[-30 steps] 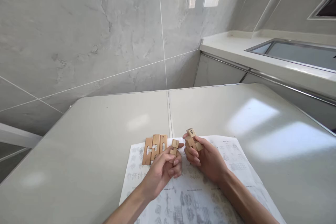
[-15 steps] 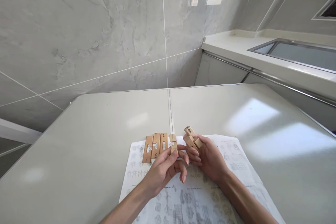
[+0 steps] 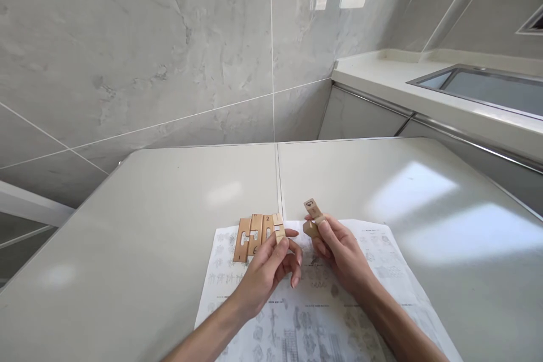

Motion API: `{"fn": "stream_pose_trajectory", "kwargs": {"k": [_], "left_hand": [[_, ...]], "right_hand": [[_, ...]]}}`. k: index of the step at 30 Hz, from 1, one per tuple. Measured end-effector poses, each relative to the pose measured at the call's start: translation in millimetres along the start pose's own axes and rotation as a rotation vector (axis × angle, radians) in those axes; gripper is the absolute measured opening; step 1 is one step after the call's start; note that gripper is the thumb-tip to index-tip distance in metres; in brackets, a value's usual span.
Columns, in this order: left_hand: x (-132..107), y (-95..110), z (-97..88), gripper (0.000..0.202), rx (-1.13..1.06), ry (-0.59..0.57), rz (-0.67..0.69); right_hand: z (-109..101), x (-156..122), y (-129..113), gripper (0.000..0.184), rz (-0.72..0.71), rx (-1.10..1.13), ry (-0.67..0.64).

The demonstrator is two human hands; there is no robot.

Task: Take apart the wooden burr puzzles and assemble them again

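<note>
Between the thumb and fingers of my left hand (image 3: 271, 266) is a small notched wooden puzzle piece (image 3: 279, 228), held upright. My right hand (image 3: 341, 246) pinches two wooden puzzle pieces that appear fitted together (image 3: 314, 216), one end marked with a written character. The two hands are apart, with a narrow gap between their pieces. Left of my left hand lie flat slotted wooden pieces in a row: one marked 1 (image 3: 241, 240), one marked 6 (image 3: 254, 233) and one marked 2 (image 3: 267, 226), the last partly hidden by the held piece.
Under my hands is a large printed instruction sheet (image 3: 314, 322) with many small diagrams. It rests on a pale glossy table (image 3: 148, 226) with a seam down its middle. Behind stands a grey tiled wall (image 3: 127, 39); a white counter (image 3: 373, 73) with a sink is at the right.
My right hand has turned its joined pieces, so the face marked 3 no longer shows and its thumb lies over them. My left hand's piece has shifted slightly left, over the piece marked 2.
</note>
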State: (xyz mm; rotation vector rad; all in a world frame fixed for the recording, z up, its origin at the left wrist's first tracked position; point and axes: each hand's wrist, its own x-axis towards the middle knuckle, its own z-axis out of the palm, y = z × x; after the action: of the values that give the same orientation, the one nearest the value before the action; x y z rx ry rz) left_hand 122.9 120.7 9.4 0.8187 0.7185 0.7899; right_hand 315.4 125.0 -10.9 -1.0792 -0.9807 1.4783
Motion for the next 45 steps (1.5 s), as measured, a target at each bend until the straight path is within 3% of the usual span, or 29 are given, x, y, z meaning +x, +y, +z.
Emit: {"fn": "stream_pose_trajectory", "kwargs": {"k": [5,10,14,20,35,45], "left_hand": [[-0.4,0.0,1.8,0.048,-0.012,0.031,-0.006],[0.9,1.1,2.6,0.043,0.038,0.067,0.020],[1.6,-0.2,2.3,0.047,0.068,0.079,0.027],[1.8,-1.5,1.8,0.047,0.078,0.058,0.010],[3.1,-5.1,-0.5,0.062,0.023,0.123,0.023],[1.5,-3.6,1.7,0.052,-0.020,0.170,0.017]], "right_hand": [[6.0,-2.8,-9.7,0.050,-0.074,-0.227,-0.035],[4.0,-0.5,0.7,0.042,-0.183,-0.425,-0.032],[4.5,-0.5,9.8,0.038,-0.271,-0.403,0.009],[7.9,-3.1,12.8,0.024,-0.285,-0.367,0.115],[15.6,-7.5,6.0,0.011,-0.522,-0.635,0.120],[15.5,-11.4,2.5,0.013,-0.407,-0.504,0.012]]}}
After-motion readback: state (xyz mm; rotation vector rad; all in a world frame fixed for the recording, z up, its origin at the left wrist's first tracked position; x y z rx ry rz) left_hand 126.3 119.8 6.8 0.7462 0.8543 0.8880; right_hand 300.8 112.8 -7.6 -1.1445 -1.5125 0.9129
